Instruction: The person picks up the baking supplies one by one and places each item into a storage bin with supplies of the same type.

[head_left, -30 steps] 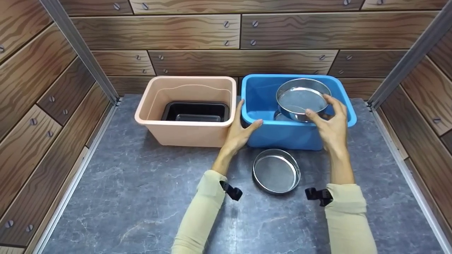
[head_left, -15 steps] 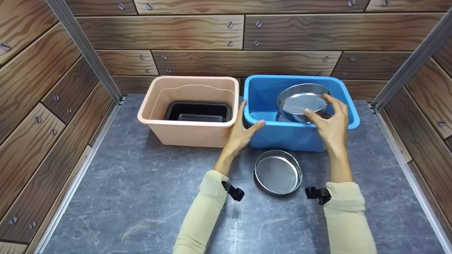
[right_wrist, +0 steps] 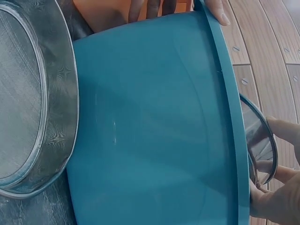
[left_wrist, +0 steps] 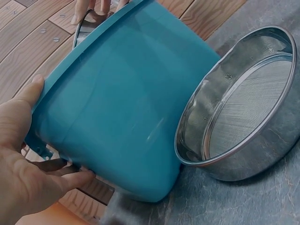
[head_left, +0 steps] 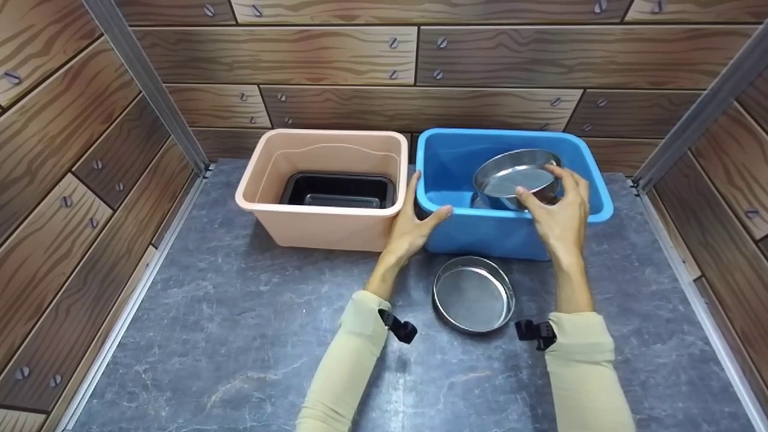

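Observation:
A round metal sieve (head_left: 510,171) is tilted inside the blue bin (head_left: 480,231), with its near part behind the front rim. My right hand (head_left: 559,219) pinches the sieve's right side between thumb and fingers, as the right wrist view also shows. Below the sieve a shiny curved edge (head_left: 480,201) shows, mostly hidden. My left hand (head_left: 413,228) rests on the blue bin's front left corner, thumb on the front rim and straight fingers along the side. A second sieve (head_left: 474,297) with a mesh bottom stands upright on the table in front of the bin.
Left of the blue bin stands a peach bin (head_left: 324,231) holding a black rectangular tray (head_left: 390,192). My left hand's fingers lie in the narrow gap between the bins. Wood-patterned panels (head_left: 336,54) enclose the grey marbled table (head_left: 210,324) at the back and sides.
My right hand has lowered the sieve deeper into the blue bin and its tilt has grown. The left hand stays on the bin. The head view has shifted slightly.

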Motion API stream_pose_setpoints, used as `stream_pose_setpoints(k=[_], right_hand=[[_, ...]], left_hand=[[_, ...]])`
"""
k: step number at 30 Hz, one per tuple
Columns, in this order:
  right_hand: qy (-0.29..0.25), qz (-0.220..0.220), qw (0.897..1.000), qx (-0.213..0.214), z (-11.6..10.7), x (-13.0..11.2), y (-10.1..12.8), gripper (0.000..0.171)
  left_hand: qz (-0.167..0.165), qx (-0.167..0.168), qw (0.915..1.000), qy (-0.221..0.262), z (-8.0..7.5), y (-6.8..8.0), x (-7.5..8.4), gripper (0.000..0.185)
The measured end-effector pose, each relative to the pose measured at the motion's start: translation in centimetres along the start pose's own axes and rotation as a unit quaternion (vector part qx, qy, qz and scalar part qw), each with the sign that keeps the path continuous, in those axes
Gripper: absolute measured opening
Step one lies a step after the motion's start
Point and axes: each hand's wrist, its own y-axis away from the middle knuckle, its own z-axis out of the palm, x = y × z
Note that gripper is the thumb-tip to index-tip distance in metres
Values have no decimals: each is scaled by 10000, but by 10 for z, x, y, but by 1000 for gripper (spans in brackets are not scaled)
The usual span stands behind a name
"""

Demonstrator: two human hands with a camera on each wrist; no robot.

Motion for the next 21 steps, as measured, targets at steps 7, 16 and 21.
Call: stream_pose_setpoints(k=[7, 16, 21], right_hand=[[144, -113, 9998, -48, 5, -1, 2, 63], [248, -242, 9993, -129, 9, -2, 4, 49], [244, -369, 9990, -97, 12, -1, 4, 36]], left_hand=[[-24, -6, 10000, 24, -1, 1, 2, 97], [24, -32, 10000, 62, 0, 1, 0, 95], [27, -14, 10000, 15, 0, 0, 0, 96]])
